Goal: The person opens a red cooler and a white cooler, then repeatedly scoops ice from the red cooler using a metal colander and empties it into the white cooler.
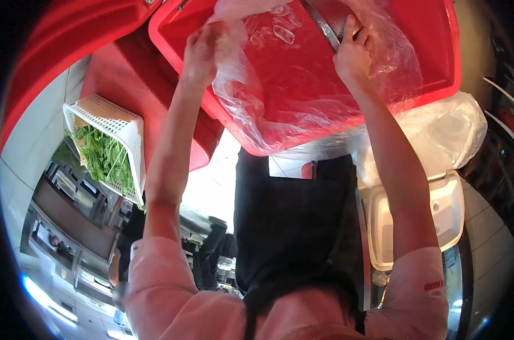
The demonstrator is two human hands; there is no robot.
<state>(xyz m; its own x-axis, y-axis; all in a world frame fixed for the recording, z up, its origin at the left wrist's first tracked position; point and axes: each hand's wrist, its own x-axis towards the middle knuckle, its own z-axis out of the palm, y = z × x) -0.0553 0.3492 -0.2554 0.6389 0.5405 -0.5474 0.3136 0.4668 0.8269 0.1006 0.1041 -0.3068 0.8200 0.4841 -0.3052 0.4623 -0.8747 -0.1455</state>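
Observation:
A large clear plastic bag [240, 107] lines a red bin [451, 51], its mouth spread over the rim. My left hand [203, 54], a little blurred, is closed on the bag's edge at the bin's left side. Inside the bag, my right hand [353, 56] grips a grey metal scoop-like tool [324, 25] with a bright straight edge; its far end is cut off by the top of the view. Several clear pieces of ice [283, 34] lie to the left of the tool, toward the top.
To the left, a white perforated basket [133, 133] holds green leafy stalks [104, 153] beside a red surface [121, 73]. At right sit a bundled translucent plastic bag [444, 127] and a white basin [452, 209]. A person in dark trousers [210, 246] stands behind, near kitchen shelving.

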